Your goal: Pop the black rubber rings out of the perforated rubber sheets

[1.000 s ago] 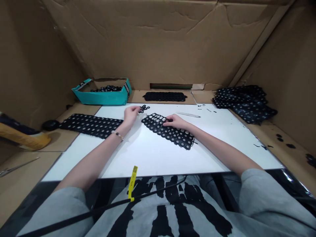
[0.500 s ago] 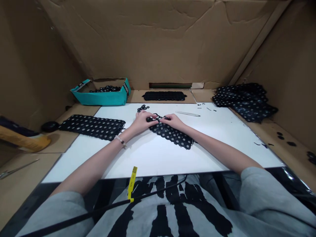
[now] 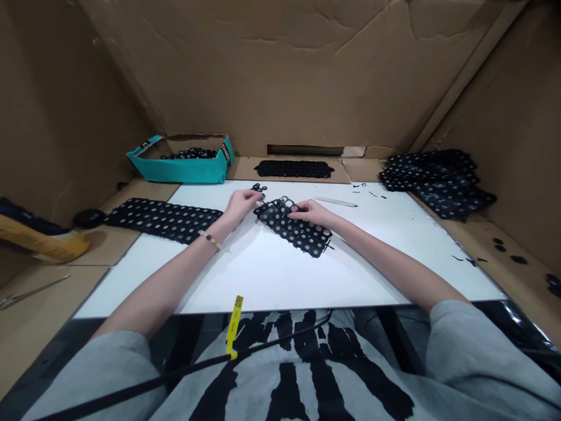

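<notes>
A black sheet with rows of pale round holes lies slantwise on the white board. My right hand grips its far right edge between thumb and fingers. To the left of the sheet, and apart from it, my left hand is closed in a pinch on a small dark piece at the fingertips, too small to make out well. Just beyond that hand sit a few loose black rings. Another perforated black sheet rests at the left, partly beneath my left forearm.
A teal box of black rings stands at the back left. White tweezers lie beyond my right hand. More sheets are piled at the back right, and a dark strip lies at the back. Scissors are far left. Cardboard walls enclose the board.
My left hand has let go of the sheet and moved left, away from it, with a small dark piece. My right hand still holds the sheet, which has shifted slightly left.
</notes>
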Motion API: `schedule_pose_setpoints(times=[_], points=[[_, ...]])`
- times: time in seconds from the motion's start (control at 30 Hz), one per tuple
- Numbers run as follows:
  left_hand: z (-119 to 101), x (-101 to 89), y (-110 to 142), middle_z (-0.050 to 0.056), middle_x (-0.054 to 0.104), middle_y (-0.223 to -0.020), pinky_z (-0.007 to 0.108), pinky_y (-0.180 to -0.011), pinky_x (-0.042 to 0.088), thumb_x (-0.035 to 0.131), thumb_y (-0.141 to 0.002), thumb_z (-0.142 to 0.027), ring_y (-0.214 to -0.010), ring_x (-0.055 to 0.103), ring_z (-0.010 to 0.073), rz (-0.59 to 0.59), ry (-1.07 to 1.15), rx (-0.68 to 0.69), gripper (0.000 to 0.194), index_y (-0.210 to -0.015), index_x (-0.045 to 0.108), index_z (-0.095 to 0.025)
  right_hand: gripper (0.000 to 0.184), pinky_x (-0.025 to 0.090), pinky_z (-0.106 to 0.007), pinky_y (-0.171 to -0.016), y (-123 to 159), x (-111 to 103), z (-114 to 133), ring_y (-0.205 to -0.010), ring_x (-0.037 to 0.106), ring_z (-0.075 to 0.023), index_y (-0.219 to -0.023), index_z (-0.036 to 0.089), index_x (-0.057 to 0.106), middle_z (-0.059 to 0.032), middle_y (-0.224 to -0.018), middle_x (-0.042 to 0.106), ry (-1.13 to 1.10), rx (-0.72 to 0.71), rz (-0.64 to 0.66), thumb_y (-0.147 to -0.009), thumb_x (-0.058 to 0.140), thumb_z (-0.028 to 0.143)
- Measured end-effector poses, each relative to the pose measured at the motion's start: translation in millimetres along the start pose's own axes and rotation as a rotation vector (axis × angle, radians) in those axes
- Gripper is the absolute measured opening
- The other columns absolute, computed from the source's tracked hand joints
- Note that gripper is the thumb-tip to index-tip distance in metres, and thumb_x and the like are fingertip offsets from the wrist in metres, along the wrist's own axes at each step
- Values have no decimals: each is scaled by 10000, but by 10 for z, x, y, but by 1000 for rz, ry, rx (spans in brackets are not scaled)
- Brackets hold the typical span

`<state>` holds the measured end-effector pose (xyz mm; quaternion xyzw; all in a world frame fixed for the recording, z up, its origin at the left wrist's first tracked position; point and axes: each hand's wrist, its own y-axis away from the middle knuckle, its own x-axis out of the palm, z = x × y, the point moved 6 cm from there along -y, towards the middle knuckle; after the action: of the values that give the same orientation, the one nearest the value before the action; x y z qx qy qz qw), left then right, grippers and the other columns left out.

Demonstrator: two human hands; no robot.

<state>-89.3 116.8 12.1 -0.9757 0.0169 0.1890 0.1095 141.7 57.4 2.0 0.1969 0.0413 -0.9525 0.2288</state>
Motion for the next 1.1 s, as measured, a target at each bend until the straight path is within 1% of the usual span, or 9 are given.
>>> schedule_pose_setpoints(times=[0.1, 0.2, 0.3, 0.4, 0.6, 0.7, 0.8, 1.0, 1.1], points=[[131, -391, -127, 106, 764, -934, 340, -849, 499, 620, -755, -343, -912, 674, 255, -289, -72, 2, 245, -816, 767, -157, 399, 361, -274, -676, 6, 47, 4, -663, 484, -134, -752, 160, 622, 33, -656, 552, -13, -3, 4, -668, 717, 539], [207, -525, -176, 97, 763, -894, 364, -882, 477, 650, -729, -339, -924, 662, 290, -287, -248, -13, 234, -815, 783, -167, 401, 366, -281, -684, 20, 59, 14, -665, 486, -138, -761, 162, 620, 29, -665, 554, -21, 26, -20, -659, 714, 539], [164, -426, -141, 88, 758, -920, 408, -937, 439, 652, -731, -321, -1000, 609, 324, -165, -432, 32, 338, -1009, 782, -178, 374, 375, -291, -723, 21, 64, 44, -701, 492, -147, -756, 161, 612, 22, -690, 565, 6, 13, -42, -669, 696, 515], [-105, -228, 5, 78, 731, -1110, 452, -1019, 360, 602, -805, -315, -1108, 535, 318, -102, -547, 235, 411, -1181, 715, -194, 350, 382, -302, -762, 12, 87, 63, -740, 500, -156, -738, 158, 598, 17, -715, 577, 17, -26, -42, -693, 671, 498], [-703, 285, 508, 53, 735, -1018, 390, -915, 400, 628, -859, -444, -982, 548, 252, 209, -472, 590, 299, -1008, 740, -210, 345, 391, -331, -832, 19, 107, 117, -827, 541, -190, -840, 143, 663, -5, -792, 633, -32, -101, -34, -721, 664, 467], [-754, 393, 628, 55, 729, -971, 389, -872, 416, 684, -817, -453, -935, 535, 254, 255, -484, 595, 339, -1048, 725, -209, 373, 390, -345, -881, 29, 108, 153, -898, 565, -211, -953, 146, 693, -15, -876, 671, -57, -128, 32, -707, 698, 426], [-692, 393, 618, 54, 720, -938, 385, -831, 432, 705, -801, -403, -919, 536, 259, 232, -476, 525, 373, -1117, 696, -206, 345, 397, -344, -865, 37, 101, 152, -891, 571, -214, -910, 144, 692, -20, -881, 680, -64, -113, 89, -709, 712, 423], [-694, 387, 619, 71, 709, -1019, 403, -883, 426, 655, -842, -430, -974, 533, 264, 232, -466, 562, 297, -1025, 743, -214, 374, 399, -338, -843, 64, 93, 165, -877, 568, -208, -928, 139, 691, -17, -888, 679, -100, -120, 115, -710, 724, 441], [-673, 413, 596, 68, 723, -976, 409, -900, 422, 574, -885, -440, -942, 561, 258, 243, -421, 503, 304, -959, 770, -220, 409, 397, -321, -805, 69, 93, 134, -836, 556, -188, -947, 141, 689, -10, -859, 667, -111, -91, 99, -702, 730, 466]])
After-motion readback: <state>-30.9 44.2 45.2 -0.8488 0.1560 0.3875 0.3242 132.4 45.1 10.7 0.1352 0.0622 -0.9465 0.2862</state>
